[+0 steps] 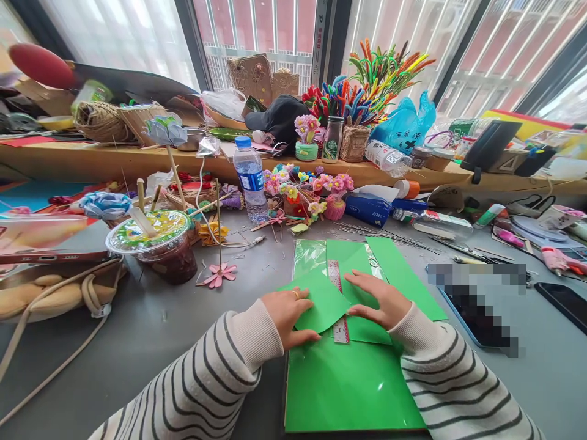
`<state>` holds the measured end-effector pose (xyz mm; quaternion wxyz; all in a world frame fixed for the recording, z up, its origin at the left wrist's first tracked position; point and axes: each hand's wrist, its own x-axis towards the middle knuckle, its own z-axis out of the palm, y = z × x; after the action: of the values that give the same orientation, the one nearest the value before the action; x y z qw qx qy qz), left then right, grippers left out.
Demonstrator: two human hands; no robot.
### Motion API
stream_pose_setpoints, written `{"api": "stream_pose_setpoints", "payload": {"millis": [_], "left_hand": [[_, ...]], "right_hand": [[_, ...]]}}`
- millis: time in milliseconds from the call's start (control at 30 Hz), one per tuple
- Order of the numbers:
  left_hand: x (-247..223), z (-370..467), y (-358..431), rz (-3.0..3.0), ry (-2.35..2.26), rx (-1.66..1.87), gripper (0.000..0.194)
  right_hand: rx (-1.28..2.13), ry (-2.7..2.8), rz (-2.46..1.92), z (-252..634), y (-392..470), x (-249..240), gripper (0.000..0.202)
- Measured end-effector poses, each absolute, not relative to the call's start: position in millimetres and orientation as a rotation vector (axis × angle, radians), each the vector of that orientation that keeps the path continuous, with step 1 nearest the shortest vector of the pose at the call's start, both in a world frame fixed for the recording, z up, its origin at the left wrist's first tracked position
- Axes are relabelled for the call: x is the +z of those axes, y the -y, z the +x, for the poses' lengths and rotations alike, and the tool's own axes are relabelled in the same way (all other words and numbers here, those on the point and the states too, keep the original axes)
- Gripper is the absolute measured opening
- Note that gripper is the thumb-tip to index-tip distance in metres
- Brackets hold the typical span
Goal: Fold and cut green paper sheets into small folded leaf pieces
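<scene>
My left hand (290, 315) lies on a loose piece of green paper (323, 300), its fingers on top and its thumb stretched along the near edge. Opposite it, my right hand (380, 300) has its fingers spread, with the thumb at the paper's right corner. A ruler (340, 330) with a pink edge passes partly beneath that piece. Under both hands is a stack of glossy green sheets (351, 388) with clear wrapping at its far end. A green strip (403, 278) slants to the right of my right hand.
A lidded cup (172, 260) and a pink paper flower (220, 275) stand to the left. Behind are a water bottle (251, 183) and knitted flowers (337, 189). Thin wires (389, 233) lie beyond the paper. Two phones (477, 315) rest at right; a crowded wooden ledge (211, 162) runs behind.
</scene>
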<state>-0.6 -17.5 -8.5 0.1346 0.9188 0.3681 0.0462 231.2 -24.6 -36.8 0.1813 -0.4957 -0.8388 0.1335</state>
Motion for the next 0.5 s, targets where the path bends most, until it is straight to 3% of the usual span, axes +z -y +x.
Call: {"api": "stream_pose_setpoints", "payload": {"millis": [167, 300, 500], "left_hand": [[-9.6, -4.4, 8.3, 2.643, -0.957, 0.249, 0.036], [-14.6, -8.2, -0.5, 2.722, -0.856, 0.408, 0.047], [-27.6, -14.3, -13.2, 2.696, -1.068, 0.298, 0.082]], "right_hand": [[0.417, 2.492, -1.368, 230.4, 30.2, -44.4, 0.100], [0.389, 2.528, -1.324, 223.8, 32.7, -49.7, 0.105], [0.380, 2.502, -1.322, 215.7, 34.8, -44.9, 0.102]]}}
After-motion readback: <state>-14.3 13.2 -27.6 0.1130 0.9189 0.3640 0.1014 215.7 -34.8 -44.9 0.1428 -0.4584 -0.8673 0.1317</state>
